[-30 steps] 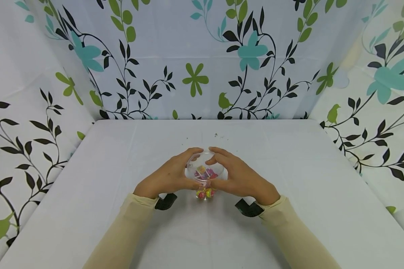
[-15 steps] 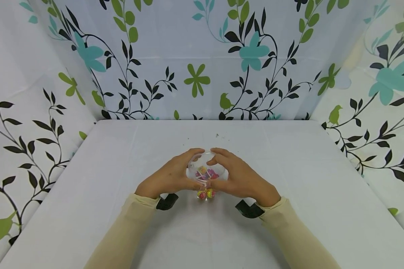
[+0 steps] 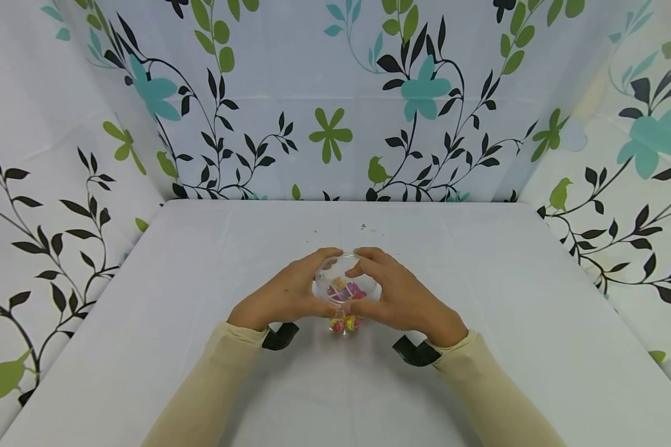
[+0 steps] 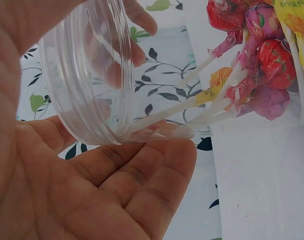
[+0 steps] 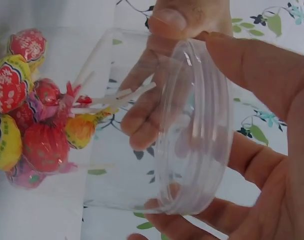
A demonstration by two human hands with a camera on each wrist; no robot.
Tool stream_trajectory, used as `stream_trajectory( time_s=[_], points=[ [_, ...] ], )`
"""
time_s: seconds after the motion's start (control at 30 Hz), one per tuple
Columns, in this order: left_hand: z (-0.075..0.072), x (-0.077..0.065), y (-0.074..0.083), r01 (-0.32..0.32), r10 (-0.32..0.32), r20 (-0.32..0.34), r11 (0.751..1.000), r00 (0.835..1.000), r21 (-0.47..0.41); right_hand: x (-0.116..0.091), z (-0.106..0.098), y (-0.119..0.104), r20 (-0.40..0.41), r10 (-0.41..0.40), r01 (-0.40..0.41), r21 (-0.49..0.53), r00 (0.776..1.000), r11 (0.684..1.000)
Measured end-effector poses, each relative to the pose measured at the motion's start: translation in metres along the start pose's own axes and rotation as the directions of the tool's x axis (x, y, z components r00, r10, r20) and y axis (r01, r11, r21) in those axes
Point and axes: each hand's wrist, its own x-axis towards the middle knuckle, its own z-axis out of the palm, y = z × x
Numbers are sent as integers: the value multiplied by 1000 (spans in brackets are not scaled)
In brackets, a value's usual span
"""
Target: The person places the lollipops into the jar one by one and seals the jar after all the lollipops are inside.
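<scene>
A clear jar (image 3: 341,268) stands on the white table in the middle of the head view, with several wrapped lollipops (image 3: 345,324) inside it. Round its top is a clear ridged screw lid (image 5: 207,125). My left hand (image 3: 291,288) grips the lid from the left, fingers reaching to the far side and thumb in front. From the right, my right hand (image 3: 399,295) holds it the same way, the two thumbs meeting at the near side. In the right wrist view, red, yellow and pink lollipops (image 5: 46,145) lie at the jar's bottom, sticks towards the lid.
The white-covered table (image 3: 201,248) spreads out around the jar, with small dark specks (image 3: 363,227) beyond the hands. A leaf-patterned curtain (image 3: 279,81) encloses its back and both sides. Dark bands (image 3: 416,351) sit at the wrists.
Both hands keep their hold on the jar's top, with no clear turn or lift. The whole head view has shifted slightly right and down.
</scene>
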Motion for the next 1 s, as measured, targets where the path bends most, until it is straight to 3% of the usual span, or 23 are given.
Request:
stream_trajectory(
  time_s=[1.0],
  points=[
    [2,0,1,11,-11,-6,999,1000,34,-1,1,-2,-11,-4,4,-25,1000,1000]
  ],
)
